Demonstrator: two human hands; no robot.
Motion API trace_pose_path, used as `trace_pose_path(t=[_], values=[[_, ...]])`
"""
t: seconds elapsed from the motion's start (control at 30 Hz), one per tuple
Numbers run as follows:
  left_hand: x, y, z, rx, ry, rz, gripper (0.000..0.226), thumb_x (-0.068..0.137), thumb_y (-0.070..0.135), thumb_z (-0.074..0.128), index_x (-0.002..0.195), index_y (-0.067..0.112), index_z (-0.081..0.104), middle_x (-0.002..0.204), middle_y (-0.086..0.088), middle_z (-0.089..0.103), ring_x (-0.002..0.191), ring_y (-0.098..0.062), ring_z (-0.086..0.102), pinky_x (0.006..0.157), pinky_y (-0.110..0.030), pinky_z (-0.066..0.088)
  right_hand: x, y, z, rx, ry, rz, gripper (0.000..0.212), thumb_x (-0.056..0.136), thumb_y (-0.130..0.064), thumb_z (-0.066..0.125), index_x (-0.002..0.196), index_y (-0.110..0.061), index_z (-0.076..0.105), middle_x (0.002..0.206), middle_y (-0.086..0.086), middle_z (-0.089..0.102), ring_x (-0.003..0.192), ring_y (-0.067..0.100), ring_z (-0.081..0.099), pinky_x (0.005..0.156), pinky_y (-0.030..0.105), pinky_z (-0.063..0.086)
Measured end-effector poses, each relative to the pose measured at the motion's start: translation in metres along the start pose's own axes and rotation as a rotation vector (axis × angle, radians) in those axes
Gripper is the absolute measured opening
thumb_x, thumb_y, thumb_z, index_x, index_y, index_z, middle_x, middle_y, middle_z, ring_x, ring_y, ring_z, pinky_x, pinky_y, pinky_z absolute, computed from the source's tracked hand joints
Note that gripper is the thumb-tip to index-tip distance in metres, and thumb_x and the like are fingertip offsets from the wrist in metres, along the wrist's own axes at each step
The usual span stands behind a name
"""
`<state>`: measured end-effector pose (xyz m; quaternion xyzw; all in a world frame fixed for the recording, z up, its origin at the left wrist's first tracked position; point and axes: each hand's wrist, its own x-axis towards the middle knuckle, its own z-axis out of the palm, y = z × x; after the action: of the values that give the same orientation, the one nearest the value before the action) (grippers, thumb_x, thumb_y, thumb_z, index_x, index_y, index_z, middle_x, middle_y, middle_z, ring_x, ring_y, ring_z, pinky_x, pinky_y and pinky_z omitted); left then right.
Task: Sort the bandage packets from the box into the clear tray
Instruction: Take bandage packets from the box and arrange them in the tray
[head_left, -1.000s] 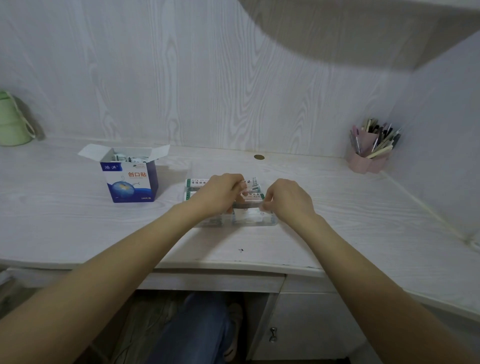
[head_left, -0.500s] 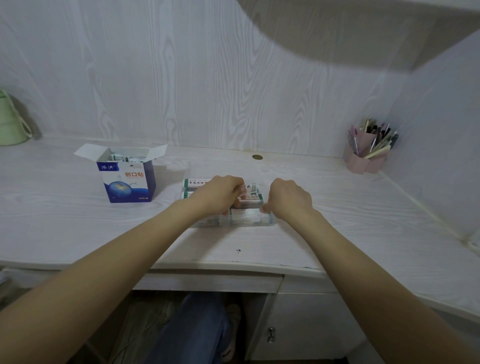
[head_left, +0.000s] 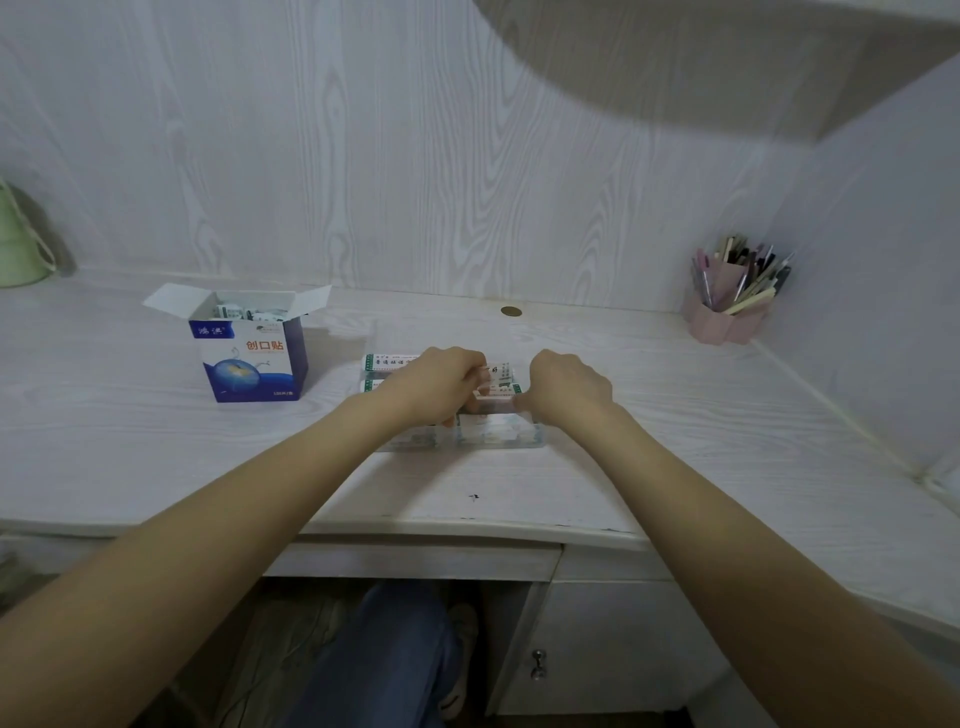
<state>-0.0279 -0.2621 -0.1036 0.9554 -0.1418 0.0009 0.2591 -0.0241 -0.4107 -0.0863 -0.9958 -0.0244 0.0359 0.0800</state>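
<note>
Head view: our left hand and right hand together pinch one bandage packet above the clear tray; more wait in the box. We fear it lands crooked across the divider if released unevenly.

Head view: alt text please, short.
Both hands, left hand and right hand, press a bandage packet into a clear tray on a pale wood-grain desk. An open blue box of packets stands to the left; a pink pen holder sits far right.
</note>
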Motion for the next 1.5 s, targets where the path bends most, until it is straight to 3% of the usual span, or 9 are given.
trace_pose_path(t=[0.17,0.37,0.5,0.7,0.83,0.97,1.1,1.2,1.5], values=[[-0.001,-0.002,-0.002,0.011,0.006,0.015,0.033,0.103,0.025,0.034,0.071,0.022,0.043,0.094,-0.008,0.071,0.046,-0.014,0.057,0.06,-0.027,0.047,0.01,-0.007,-0.007,0.177,-0.181,0.104,0.023,0.088,-0.016,0.056,0.071,-0.012,0.042,0.062,0.004,0.059,0.04,0.015,0.05,0.049,0.021,0.035],[0.0,-0.006,-0.002,0.01,-0.001,0.028,0.027,0.103,0.025,0.034,0.081,0.017,0.048,0.094,-0.008,0.07,0.045,-0.011,0.057,0.056,-0.026,0.045,0.02,-0.019,-0.012,0.142,-0.445,0.222,0.024,0.096,-0.02,0.046,0.111,-0.004,0.035,0.042,0.006,0.059,0.032,0.014,0.034,0.041,0.021,0.029],[0.0,-0.008,-0.003,0.003,-0.002,0.051,0.031,0.103,0.024,0.034,0.074,0.019,0.045,0.093,-0.009,0.071,0.043,-0.009,0.055,0.061,-0.028,0.048,0.022,-0.021,-0.009,0.145,-0.372,0.229,0.011,0.095,-0.012,0.048,0.094,-0.004,0.041,0.038,0.005,0.057,0.039,0.015,0.04,0.043,0.022,0.03],[0.001,-0.012,-0.004,0.005,-0.01,0.072,0.026,0.102,0.023,0.034,0.083,0.014,0.049,0.094,-0.01,0.071,0.045,-0.01,0.055,0.064,-0.03,0.049,0.018,-0.021,-0.009,0.119,-0.292,0.208,0.015,0.094,-0.012,0.051,0.087,-0.009,0.038,0.034,0.0,0.054,0.023,0.009,0.044,0.041,0.022,0.033],[0.0,-0.012,-0.007,-0.011,-0.011,0.096,0.028,0.102,0.023,0.034,0.08,0.016,0.049,0.094,-0.01,0.071,0.045,-0.01,0.056,0.066,-0.032,0.051,0.019,-0.026,-0.007,0.051,-0.338,0.257,0.016,0.096,-0.017,0.052,0.098,-0.007,0.039,0.034,-0.002,0.054,0.02,0.007,0.042,0.048,0.021,0.035],[0.0,-0.011,-0.008,-0.004,-0.027,0.11,0.032,0.103,0.022,0.033,0.073,0.019,0.044,0.095,-0.012,0.07,0.048,-0.013,0.056,0.065,-0.032,0.049,0.021,-0.029,-0.005,0.0,-0.407,0.293,0.02,0.095,-0.013,0.05,0.078,-0.009,0.042,0.035,-0.005,0.055,0.021,0.006,0.04,0.049,0.018,0.034],[0.002,-0.014,-0.005,-0.002,-0.044,0.103,0.028,0.102,0.02,0.033,0.079,0.017,0.047,0.094,-0.012,0.069,0.047,-0.013,0.057,0.061,-0.028,0.048,0.023,-0.031,0.001,-0.096,-0.353,0.298,0.023,0.09,-0.01,0.054,0.069,-0.012,0.045,0.032,-0.006,0.05,0.04,0.009,0.044,0.05,0.019,0.033],[0.003,-0.017,-0.004,-0.003,-0.047,0.106,0.028,0.102,0.021,0.033,0.079,0.018,0.048,0.093,-0.01,0.07,0.045,-0.013,0.056,0.058,-0.027,0.046,0.025,-0.031,0.004,-0.189,-0.349,0.292,0.029,0.086,-0.009,0.054,0.059,-0.014,0.044,0.03,-0.003,0.041,0.049,0.014,0.036,0.048,0.02,0.03],[0.003,-0.014,-0.004,0.018,-0.025,0.118,0.033,0.102,0.022,0.032,0.071,0.023,0.044,0.096,-0.011,0.068,0.046,-0.015,0.057,0.07,-0.034,0.052,0.027,-0.031,0.006,-0.254,-0.363,0.34,0.038,0.087,-0.013,0.05,0.053,-0.021,0.035,0.031,-0.005,0.031,0.035,0.012,0.026,0.045,0.017,0.027]])
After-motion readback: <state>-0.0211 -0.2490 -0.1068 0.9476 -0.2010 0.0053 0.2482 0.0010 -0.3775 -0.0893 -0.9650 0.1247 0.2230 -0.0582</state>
